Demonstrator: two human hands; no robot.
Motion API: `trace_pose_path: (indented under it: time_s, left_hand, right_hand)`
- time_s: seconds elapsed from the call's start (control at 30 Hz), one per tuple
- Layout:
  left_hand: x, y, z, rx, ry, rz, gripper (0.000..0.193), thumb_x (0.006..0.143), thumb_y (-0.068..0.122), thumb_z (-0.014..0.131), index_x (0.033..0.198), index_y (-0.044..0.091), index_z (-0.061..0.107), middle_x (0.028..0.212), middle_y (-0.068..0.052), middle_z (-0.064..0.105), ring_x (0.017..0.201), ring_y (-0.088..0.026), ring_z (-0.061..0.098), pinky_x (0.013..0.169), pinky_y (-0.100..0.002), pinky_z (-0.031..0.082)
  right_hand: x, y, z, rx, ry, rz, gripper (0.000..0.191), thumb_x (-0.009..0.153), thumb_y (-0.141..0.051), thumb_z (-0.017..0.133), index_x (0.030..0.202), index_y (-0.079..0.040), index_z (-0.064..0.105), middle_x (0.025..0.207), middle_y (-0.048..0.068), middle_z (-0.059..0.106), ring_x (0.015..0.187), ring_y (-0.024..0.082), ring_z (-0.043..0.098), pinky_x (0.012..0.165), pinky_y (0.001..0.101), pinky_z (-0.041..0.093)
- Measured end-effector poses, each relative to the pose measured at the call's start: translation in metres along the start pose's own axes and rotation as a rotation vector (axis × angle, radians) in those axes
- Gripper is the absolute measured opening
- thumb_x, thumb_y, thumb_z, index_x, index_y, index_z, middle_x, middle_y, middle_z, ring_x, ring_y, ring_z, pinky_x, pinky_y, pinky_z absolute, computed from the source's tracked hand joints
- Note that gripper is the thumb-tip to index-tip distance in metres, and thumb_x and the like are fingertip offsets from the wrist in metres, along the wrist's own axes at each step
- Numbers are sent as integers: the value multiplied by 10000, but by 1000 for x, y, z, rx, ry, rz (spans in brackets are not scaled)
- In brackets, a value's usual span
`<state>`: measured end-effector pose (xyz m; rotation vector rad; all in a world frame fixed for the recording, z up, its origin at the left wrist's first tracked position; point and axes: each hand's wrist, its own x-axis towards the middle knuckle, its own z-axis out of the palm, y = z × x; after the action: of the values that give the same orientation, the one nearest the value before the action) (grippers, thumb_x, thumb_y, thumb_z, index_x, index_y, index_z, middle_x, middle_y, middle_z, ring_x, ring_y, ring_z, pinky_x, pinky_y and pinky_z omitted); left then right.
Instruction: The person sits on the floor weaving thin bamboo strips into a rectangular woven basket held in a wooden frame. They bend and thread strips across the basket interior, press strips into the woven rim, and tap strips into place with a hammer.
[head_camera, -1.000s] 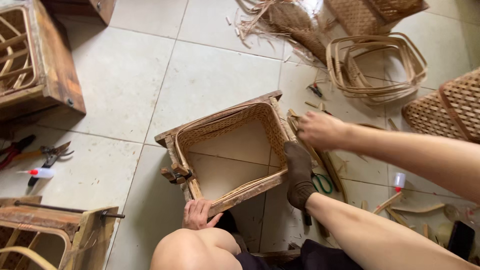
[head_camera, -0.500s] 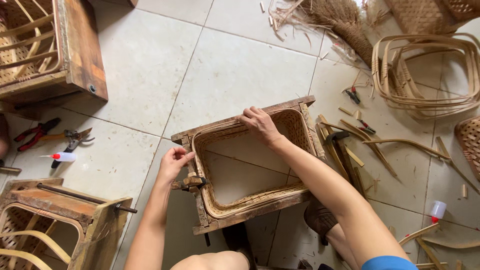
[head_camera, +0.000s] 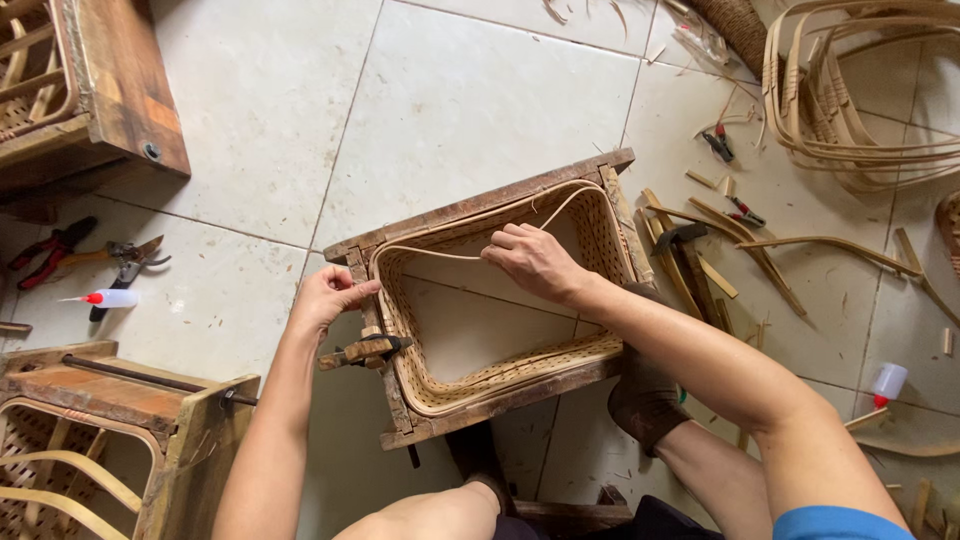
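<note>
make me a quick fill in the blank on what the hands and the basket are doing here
1. The woven basket sits inside a ____ frame.
2. The right hand pinches a thin ____ along the basket's rim.
3. The left hand grips the frame's corner, just above a ____.
4. The red-handled pliers lie on the ____.

Missing words: wooden; strip; clamp; floor

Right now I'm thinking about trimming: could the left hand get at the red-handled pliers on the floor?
Probably yes: the left hand grips the wooden frame, and only bare tile lies between it and the red-handled pliers.
</note>
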<state>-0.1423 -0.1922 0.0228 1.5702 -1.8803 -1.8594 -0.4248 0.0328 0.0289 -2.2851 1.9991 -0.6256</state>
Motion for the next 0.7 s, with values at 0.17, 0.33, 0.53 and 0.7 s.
trace_pose_path:
  time_s: [0.17, 0.33, 0.53, 0.7]
  left_hand:
    - [10, -1, -2, 134, 19, -27, 388, 690, 204, 952, 745, 76, 590, 684, -32, 653, 596, -120, 634, 549, -276, 547]
    - [17, -5, -3, 191, 49, -94, 405, 668, 210, 965, 741, 64, 594, 680, -65, 684, 587, -131, 664, 543, -282, 571]
    - [18, -4, -4, 226, 57, -117, 400, 677, 194, 967, 724, 48, 598, 689, -96, 696, 570, -145, 671, 535, -290, 583]
    - [16, 11, -2, 288, 26, -133, 345, 689, 181, 944, 670, 58, 621, 667, -91, 711, 579, -140, 688, 534, -295, 588]
  right_hand:
    - [-1, 0, -2, -16, -64, 0, 166, 1000, -184, 614, 1039, -76, 734, 905, 44, 647, 842, 185, 619, 762, 335, 552]
    - [-3, 3, 7, -10, -105, 9, 171, 1017, -173, 606, 1044, -64, 734, 928, 50, 664, 851, 180, 626, 770, 329, 556]
    - [2, 5, 18, -45, -95, -1, 143, 991, -136, 611, 1036, -74, 732, 950, 44, 673, 894, 183, 637, 811, 334, 557]
    - [6, 7, 26, -92, -113, 5, 157, 984, -143, 605, 1044, -85, 738, 926, 37, 662, 900, 190, 636, 791, 332, 544]
